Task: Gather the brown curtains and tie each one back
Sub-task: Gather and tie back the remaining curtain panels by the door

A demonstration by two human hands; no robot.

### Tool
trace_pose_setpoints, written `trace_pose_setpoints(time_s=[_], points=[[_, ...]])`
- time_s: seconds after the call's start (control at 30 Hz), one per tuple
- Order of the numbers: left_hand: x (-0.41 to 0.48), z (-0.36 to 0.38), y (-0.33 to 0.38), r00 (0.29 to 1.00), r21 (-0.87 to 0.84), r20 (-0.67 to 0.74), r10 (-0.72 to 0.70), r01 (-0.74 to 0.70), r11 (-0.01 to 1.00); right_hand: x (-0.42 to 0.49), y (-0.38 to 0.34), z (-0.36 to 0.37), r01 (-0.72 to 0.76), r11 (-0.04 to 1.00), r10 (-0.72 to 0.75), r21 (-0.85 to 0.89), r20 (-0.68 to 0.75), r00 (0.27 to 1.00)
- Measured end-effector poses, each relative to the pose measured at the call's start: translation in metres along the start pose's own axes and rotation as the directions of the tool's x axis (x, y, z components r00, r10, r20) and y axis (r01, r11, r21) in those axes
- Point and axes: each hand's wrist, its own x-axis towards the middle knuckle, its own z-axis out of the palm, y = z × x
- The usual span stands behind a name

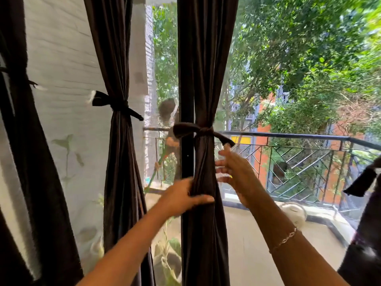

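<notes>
A dark brown curtain (206, 69) hangs in the middle, gathered and bound by a knotted brown tie (203, 131). My left hand (183, 198) grips the gathered folds just below the knot, thumb across the front. My right hand (235, 170) hovers beside the curtain on its right with fingers spread, just under the tie's right tail (225, 140); it holds nothing. A second brown curtain (119, 141) to the left is tied with its own knot (121, 105). A third brown curtain (31, 162) hangs at the far left.
Another dark curtain with a tie (362, 182) shows at the right edge. Behind the glass is a balcony with a metal railing (299, 137), a white pot (292, 211), potted plants (167, 256), trees, and a person (169, 124) with a broom.
</notes>
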Motion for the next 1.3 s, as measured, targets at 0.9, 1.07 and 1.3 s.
trace_pose_setpoints(time_s=[0.9,1.07,1.3], points=[[0.047,-0.073,0.12,0.618,0.123,-0.716,0.325,-0.346,0.93,0.051,-0.125,-0.004,0.463,0.496,-0.558,-0.734,0.139,0.818],[0.102,-0.134,0.162,0.689,0.051,-0.656,0.309,-0.367,0.929,0.091,-0.195,0.011,0.554,0.37,-0.675,-0.746,0.194,0.712],[0.142,-0.182,0.195,0.66,0.016,-0.616,0.431,-0.536,0.844,0.14,-0.264,0.018,0.553,0.344,-0.716,-0.759,0.169,0.678]])
